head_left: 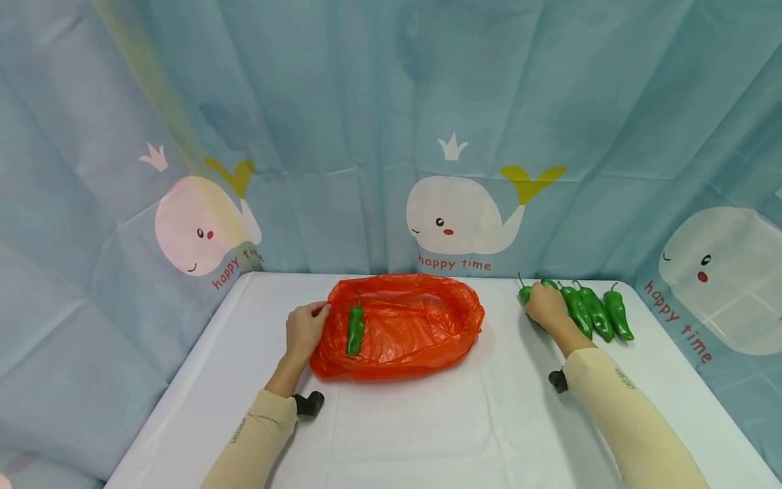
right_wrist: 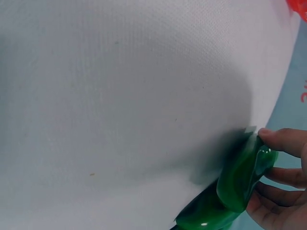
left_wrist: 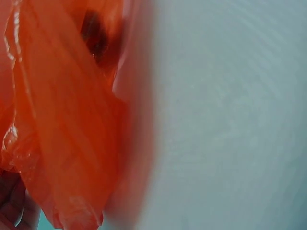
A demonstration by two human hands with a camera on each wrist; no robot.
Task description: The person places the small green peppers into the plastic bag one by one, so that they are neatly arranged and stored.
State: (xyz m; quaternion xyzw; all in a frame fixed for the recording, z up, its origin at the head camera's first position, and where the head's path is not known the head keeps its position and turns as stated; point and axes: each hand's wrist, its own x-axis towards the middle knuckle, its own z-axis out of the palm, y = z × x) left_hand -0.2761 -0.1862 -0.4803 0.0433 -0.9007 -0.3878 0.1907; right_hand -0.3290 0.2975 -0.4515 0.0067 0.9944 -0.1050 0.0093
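An orange-red plastic bag lies spread on the white table with its mouth wide. My left hand pinches the bag's left rim; in the left wrist view, fingers show at the lower left beside the bag. One green pepper lies inside the bag at its left end, stem toward the back. At the back right, my right hand holds a green pepper at the left end of a row. The right wrist view shows thumb and fingers around this pepper, with another pepper against it.
Several more green peppers, among them one and the rightmost, lie side by side near the table's back right corner. A blue curtain with whale prints hangs behind the white table and along its sides.
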